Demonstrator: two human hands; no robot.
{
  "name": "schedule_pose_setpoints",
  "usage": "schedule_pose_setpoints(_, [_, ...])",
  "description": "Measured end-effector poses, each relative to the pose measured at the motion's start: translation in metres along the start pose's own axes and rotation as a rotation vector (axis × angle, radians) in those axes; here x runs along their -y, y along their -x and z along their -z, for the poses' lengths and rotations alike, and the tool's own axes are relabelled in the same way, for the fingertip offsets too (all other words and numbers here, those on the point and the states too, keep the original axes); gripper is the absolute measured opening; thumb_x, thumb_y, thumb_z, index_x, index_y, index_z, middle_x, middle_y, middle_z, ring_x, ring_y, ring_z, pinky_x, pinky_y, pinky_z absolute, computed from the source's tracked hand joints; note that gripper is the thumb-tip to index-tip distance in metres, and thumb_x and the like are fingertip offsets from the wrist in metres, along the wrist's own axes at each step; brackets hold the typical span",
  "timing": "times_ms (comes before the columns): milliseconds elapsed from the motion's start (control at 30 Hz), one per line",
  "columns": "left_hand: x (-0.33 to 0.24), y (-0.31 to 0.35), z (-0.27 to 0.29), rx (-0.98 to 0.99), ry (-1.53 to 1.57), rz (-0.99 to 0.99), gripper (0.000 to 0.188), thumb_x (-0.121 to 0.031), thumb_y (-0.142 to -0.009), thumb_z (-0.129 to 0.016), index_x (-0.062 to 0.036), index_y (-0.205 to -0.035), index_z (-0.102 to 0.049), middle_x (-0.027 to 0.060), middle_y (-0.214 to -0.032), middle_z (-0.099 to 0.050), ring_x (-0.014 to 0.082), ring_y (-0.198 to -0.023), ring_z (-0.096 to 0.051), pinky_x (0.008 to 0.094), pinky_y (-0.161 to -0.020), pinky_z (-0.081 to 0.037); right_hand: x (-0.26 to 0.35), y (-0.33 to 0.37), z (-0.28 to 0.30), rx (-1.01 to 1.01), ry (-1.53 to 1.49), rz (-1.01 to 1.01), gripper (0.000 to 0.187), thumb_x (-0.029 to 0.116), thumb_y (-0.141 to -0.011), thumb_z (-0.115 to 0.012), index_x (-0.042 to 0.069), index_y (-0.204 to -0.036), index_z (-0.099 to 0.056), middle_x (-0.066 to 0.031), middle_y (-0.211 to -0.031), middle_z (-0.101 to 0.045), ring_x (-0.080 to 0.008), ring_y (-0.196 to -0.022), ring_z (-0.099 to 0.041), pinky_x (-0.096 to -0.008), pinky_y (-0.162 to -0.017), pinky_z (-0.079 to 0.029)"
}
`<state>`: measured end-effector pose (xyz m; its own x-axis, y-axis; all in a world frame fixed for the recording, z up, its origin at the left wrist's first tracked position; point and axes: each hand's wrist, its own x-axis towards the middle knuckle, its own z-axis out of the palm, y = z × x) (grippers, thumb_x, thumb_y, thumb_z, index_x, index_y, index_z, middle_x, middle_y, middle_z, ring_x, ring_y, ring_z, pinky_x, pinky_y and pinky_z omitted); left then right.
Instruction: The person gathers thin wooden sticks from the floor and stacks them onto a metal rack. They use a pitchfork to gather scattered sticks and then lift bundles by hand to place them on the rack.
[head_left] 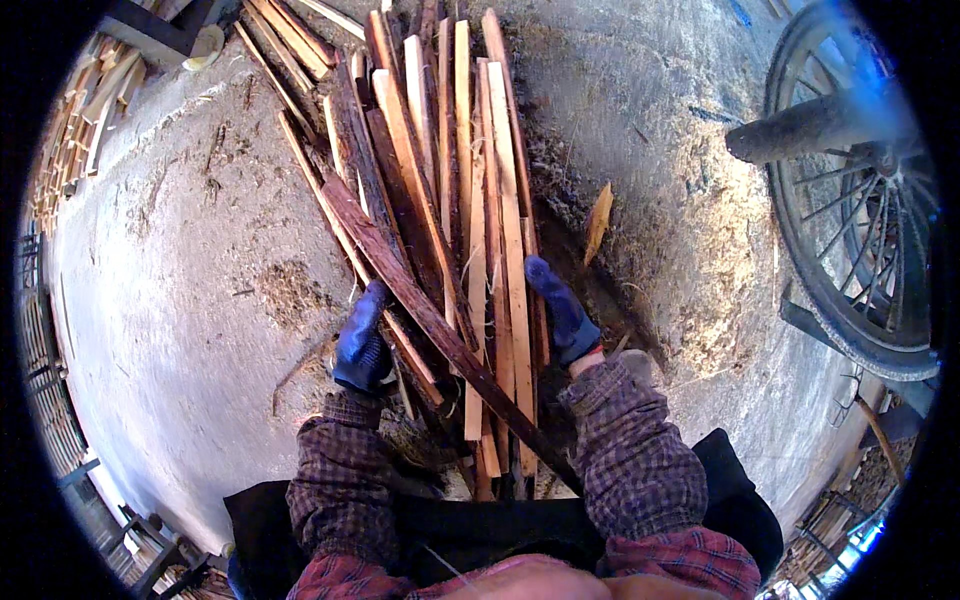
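Note:
A long pile of rough wooden strips (478, 230) lies lengthwise in front of me, pale sawn faces mixed with dark bark edges. One dark, bark-covered strip (415, 295) crosses diagonally over the top, its near end toward my lap. My left hand (362, 340), in a blue glove, is closed against the pile's left side, its thumb up beside the bark strip. Opposite it, my right hand (563, 312), also gloved in blue, grips the right side. Both hands clasp the pile between them; the fingers beneath the strips are hidden.
A large spoked wheel (880, 200) with a thick shaft stands at the right. Stacked wood pieces (95, 115) lie at the far left. A yellowish wood scrap (598, 222) rests right of the pile, and sawdust (715, 250) covers part of the concrete floor (170, 300).

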<state>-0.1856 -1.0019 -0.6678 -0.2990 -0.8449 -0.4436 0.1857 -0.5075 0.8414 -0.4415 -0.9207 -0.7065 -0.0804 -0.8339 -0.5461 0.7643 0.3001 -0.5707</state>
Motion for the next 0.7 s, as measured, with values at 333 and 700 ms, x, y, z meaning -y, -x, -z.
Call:
schedule_pose_setpoints(333, [0.005,-0.009,-0.040,0.054,0.281,0.134,0.048,-0.035,-0.093,-0.044,-0.0019,-0.128,-0.046,0.0098,-0.129,-0.048,0.0204,-0.115,-0.048,0.0331,-0.100,-0.037,-0.017,0.012,0.038,0.008,0.238,0.121,0.037,0.012,-0.090,-0.051,0.002,-0.125,-0.049,-0.0073,-0.128,-0.050,-0.0184,-0.119,-0.047,-0.0320,-0.105,-0.032])
schedule_pose_setpoints(700, [0.017,0.015,-0.013,0.029,-0.099,-0.230,0.049,-0.040,-0.093,-0.042,-0.0044,-0.127,-0.047,0.0084,-0.119,-0.055,0.0206,-0.110,-0.051,0.0332,-0.096,-0.040,-0.022,0.022,0.024,0.077,0.088,0.165,0.041,0.030,-0.090,-0.055,0.004,-0.122,-0.052,-0.0054,-0.117,-0.057,-0.0164,-0.104,-0.057,-0.0317,-0.091,-0.046])
